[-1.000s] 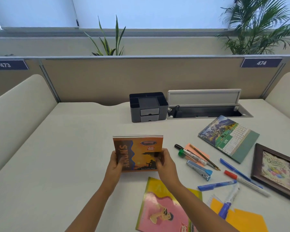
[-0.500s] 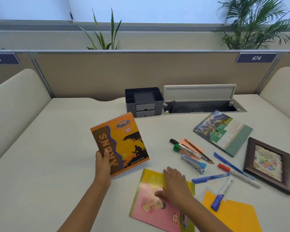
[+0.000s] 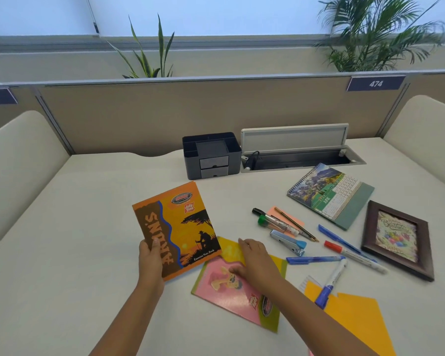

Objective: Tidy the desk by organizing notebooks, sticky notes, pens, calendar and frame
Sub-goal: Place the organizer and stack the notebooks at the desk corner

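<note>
Our left hand (image 3: 149,258) grips the orange notebook (image 3: 176,228) above the tabletop (image 3: 70,227). Our right hand (image 3: 252,260) lies flat and open on the pink notebook (image 3: 238,291). We think the pink one could slide and bump the pens (image 3: 316,259) away.

my left hand (image 3: 150,258): fingers clamped on orange notebook's (image 3: 177,227) lower-left edge, lifted tilted | my right hand (image 3: 252,260): just right of that notebook, palm down, fingers flat

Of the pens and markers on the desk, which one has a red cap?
The white marker with the red cap, lying just left of the picture frame. The other caps are blue, green or black.
</note>
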{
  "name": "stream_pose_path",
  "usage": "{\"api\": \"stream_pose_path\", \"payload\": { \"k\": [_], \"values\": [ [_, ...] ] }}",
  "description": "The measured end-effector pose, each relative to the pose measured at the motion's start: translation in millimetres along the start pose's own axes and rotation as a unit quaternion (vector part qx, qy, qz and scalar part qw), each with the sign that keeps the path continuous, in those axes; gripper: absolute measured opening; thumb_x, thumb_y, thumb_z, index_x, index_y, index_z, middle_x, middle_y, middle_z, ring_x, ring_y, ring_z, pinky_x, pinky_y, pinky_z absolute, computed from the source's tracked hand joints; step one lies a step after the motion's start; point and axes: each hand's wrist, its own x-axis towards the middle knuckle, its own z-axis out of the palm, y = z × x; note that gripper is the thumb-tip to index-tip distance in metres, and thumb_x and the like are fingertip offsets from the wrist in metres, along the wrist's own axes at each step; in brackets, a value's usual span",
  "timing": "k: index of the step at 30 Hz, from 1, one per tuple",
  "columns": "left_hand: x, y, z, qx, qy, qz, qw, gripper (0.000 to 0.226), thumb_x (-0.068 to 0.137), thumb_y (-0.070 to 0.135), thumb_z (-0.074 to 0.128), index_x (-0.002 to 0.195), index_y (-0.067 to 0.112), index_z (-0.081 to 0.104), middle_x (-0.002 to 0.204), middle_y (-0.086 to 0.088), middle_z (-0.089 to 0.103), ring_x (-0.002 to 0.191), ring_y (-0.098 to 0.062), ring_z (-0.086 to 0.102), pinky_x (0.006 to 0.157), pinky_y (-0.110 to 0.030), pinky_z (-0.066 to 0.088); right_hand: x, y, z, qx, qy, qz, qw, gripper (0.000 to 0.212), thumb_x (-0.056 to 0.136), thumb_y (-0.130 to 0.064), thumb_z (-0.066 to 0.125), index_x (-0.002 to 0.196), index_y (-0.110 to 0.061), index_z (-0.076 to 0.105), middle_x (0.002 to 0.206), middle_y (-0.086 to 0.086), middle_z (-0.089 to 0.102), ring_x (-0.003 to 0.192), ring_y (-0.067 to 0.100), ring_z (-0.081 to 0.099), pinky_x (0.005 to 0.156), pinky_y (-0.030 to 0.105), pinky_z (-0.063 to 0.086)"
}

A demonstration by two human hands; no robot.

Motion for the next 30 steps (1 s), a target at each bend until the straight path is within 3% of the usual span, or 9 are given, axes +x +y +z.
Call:
{"api": "stream_pose_path", "payload": {
  "k": [10,14,17,21,24,26,28,30],
  "values": [
    [12,-9,-2,0.017,0.032,-0.078,0.996,0.035,0.098,0.027,0.036,0.126,0.006,0.04,0.109,-0.012,0.055,0.098,-0.033,0.056,0.083,-0.041,0.045,23,-8,-16,-0.013,-0.082,0.094,0.992,0.075,0.074,-0.05,0.069,0.129,-0.008,0.039,0.13,0.016,0.041,0.123,0.032,0.034,0.102,0.038,0.035],
    [21,-7,-5,0.018,0.002,-0.111,0.994,0.034,0.097,0.017,0.04,0.12,-0.007,0.047,0.073,-0.01,0.054,0.054,-0.021,0.055,0.051,-0.025,0.046,31,-4,-20,-0.017,-0.093,0.108,0.99,0.077,0.07,-0.054,0.071,0.125,-0.009,0.042,0.129,0.014,0.043,0.121,0.032,0.038,0.099,0.039,0.037],
    [25,-5,-6,0.009,-0.008,-0.134,0.991,0.018,0.096,0.016,0.042,0.107,0.004,0.05,0.072,-0.009,0.055,0.045,-0.019,0.059,0.037,-0.022,0.048,37,-3,-21,-0.028,-0.107,0.129,0.985,0.076,0.066,-0.057,0.073,0.119,-0.01,0.047,0.126,0.012,0.046,0.119,0.031,0.042,0.095,0.037,0.038],
    [30,-9,-7,0.011,0.001,-0.148,0.989,0.028,0.095,0.018,0.045,0.116,0.001,0.052,0.074,-0.01,0.057,0.06,-0.024,0.056,0.055,-0.03,0.048,42,-1,-24,-0.022,-0.1,0.116,0.988,0.063,0.064,-0.058,0.074,0.104,-0.014,0.051,0.115,0.007,0.052,0.11,0.027,0.049,0.083,0.034,0.037],
    [32,-12,-12,0.027,0.003,-0.158,0.987,0.032,0.095,0.019,0.046,0.118,-0.002,0.052,0.082,-0.015,0.06,0.063,-0.025,0.055,0.059,-0.033,0.048,41,5,-28,0.038,-0.094,0.101,0.99,0.055,0.067,-0.049,0.076,0.097,-0.017,0.043,0.096,0.001,0.049,0.091,0.018,0.047,0.072,0.03,0.033],
    [33,-11,-15,0.034,-0.005,-0.163,0.986,0.033,0.095,0.02,0.045,0.118,-0.002,0.051,0.091,-0.016,0.061,0.064,-0.024,0.056,0.053,-0.031,0.05,42,9,-32,0.094,-0.079,0.097,0.988,0.052,0.071,-0.041,0.076,0.102,-0.015,0.044,0.1,0.003,0.051,0.09,0.016,0.045,0.068,0.026,0.035],
    [33,-10,-18,0.038,-0.011,-0.165,0.986,0.032,0.095,0.021,0.045,0.118,-0.001,0.051,0.083,-0.013,0.061,0.064,-0.023,0.056,0.046,-0.026,0.05,42,11,-37,0.124,-0.058,0.096,0.986,0.055,0.073,-0.037,0.075,0.113,-0.011,0.048,0.113,0.008,0.055,0.093,0.017,0.048,0.071,0.026,0.038],
    [33,-11,-21,0.033,-0.013,-0.165,0.986,0.033,0.096,0.022,0.044,0.119,0.0,0.051,0.077,-0.009,0.059,0.064,-0.023,0.057,0.052,-0.029,0.05,42,13,-46,0.126,-0.04,0.089,0.987,0.052,0.076,-0.036,0.072,0.117,-0.012,0.052,0.119,0.009,0.057,0.1,0.021,0.054,0.073,0.026,0.039]
  ]
}}
